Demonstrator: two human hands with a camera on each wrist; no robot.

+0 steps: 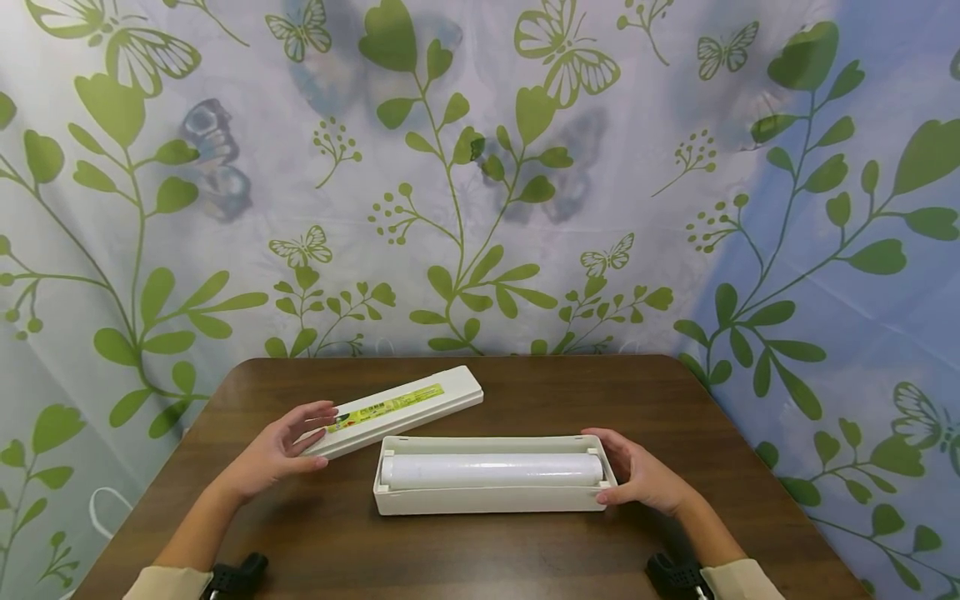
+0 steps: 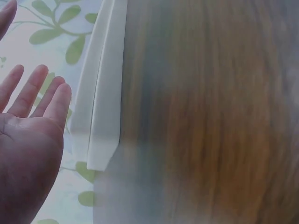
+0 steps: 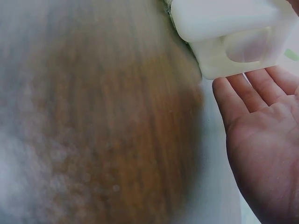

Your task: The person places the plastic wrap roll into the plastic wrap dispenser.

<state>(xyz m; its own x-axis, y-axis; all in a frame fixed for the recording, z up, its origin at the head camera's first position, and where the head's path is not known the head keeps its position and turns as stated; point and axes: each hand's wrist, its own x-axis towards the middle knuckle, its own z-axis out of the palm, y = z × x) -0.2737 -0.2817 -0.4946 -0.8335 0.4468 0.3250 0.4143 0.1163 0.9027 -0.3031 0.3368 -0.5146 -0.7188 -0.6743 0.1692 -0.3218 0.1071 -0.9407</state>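
A long white plastic-wrap box lies uncovered across the table, with a white roll of plastic wrap inside. My right hand holds the box's right end, thumb at the near corner and fingers at the far one. In the right wrist view the fingers meet the white end of the box. Behind and left of the box lies its white lid, set at a slant, with a yellow-green label. My left hand is at the lid's left end, fingers extended and spread; the left wrist view shows the palm beside the lid.
A dark brown wooden table carries both pieces. A curtain printed with green leaves and butterflies hangs right behind the table's far edge. Black straps sit on the wrists. A white cable loop shows at the table's left edge.
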